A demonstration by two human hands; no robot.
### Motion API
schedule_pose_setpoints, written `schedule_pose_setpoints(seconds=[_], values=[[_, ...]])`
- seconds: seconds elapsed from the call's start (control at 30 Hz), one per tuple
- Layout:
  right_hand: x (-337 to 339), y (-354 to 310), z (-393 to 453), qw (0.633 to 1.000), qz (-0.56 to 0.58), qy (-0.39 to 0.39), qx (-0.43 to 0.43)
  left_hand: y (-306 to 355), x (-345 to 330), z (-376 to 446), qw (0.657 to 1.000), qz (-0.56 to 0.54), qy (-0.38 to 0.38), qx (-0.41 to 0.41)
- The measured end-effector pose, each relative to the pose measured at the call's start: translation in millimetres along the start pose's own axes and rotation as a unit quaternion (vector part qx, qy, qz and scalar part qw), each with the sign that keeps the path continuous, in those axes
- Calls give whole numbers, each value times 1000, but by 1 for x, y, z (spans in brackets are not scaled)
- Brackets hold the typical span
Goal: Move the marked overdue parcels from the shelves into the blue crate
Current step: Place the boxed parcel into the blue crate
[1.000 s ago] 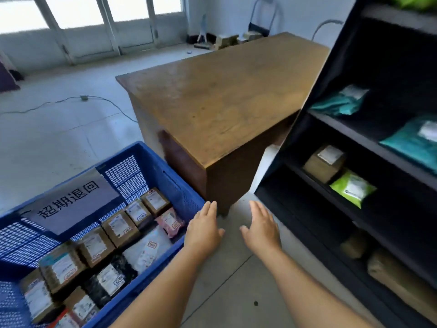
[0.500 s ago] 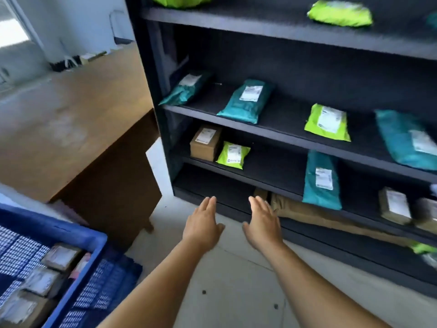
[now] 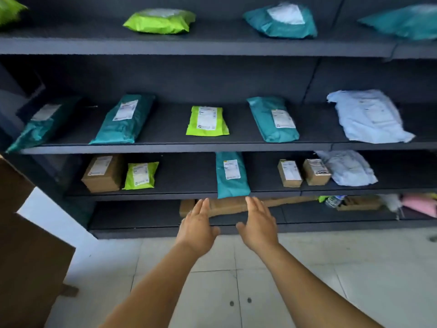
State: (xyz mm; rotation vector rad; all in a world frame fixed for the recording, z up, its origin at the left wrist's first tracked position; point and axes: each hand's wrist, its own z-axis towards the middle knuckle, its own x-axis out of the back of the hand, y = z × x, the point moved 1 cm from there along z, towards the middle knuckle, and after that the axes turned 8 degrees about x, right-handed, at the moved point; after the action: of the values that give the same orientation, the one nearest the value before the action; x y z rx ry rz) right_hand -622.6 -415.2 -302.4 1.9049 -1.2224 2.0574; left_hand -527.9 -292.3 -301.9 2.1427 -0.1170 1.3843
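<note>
A dark shelf unit [image 3: 212, 147] fills the view, with labelled parcels on several levels. On the lower shelf a teal mailer [image 3: 231, 176] overhangs the front edge, beside a brown box [image 3: 102, 174], a green mailer [image 3: 140, 175], two small boxes [image 3: 289, 172] and a pale blue bag [image 3: 350, 168]. My left hand [image 3: 197, 227] and my right hand [image 3: 259, 224] are held out flat and empty, side by side, just below the teal mailer. I cannot make out any overdue marks on the labels. The blue crate is out of view.
A brown wooden desk [image 3: 26, 245] stands close at the left. The bottom shelf holds a long cardboard parcel [image 3: 227, 205], a bottle [image 3: 333, 201] and a pink bag [image 3: 419, 205]. Pale tiled floor [image 3: 212, 280] lies under my arms.
My view has swung right from the blue crate and desk to face the shelves squarely. Both hands stay open and empty in front of me, now near the lower shelf.
</note>
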Motion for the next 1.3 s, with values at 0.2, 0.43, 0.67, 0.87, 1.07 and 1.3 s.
schedule_pose_setpoints(seconds=[0.2, 0.43, 0.67, 0.87, 1.07, 1.3], values=[[24, 47, 13, 997, -2, 33, -77, 52, -21, 36, 996, 22, -50, -70], [39, 91, 30, 990, 8, 55, -131, 99, -45, 67, 985, 55, -92, -132], [64, 154, 57, 988, 22, 59, -143, 155, -77, 93, 982, 68, -112, -137], [92, 239, 97, 992, 37, 6, -120, 215, -120, 127, 988, 80, -109, -76], [107, 312, 146, 991, 82, -68, -83, 262, -167, 154, 993, 46, -112, 8], [69, 355, 206, 984, 116, -106, -87, 267, -220, 205, 991, 9, -116, 59]])
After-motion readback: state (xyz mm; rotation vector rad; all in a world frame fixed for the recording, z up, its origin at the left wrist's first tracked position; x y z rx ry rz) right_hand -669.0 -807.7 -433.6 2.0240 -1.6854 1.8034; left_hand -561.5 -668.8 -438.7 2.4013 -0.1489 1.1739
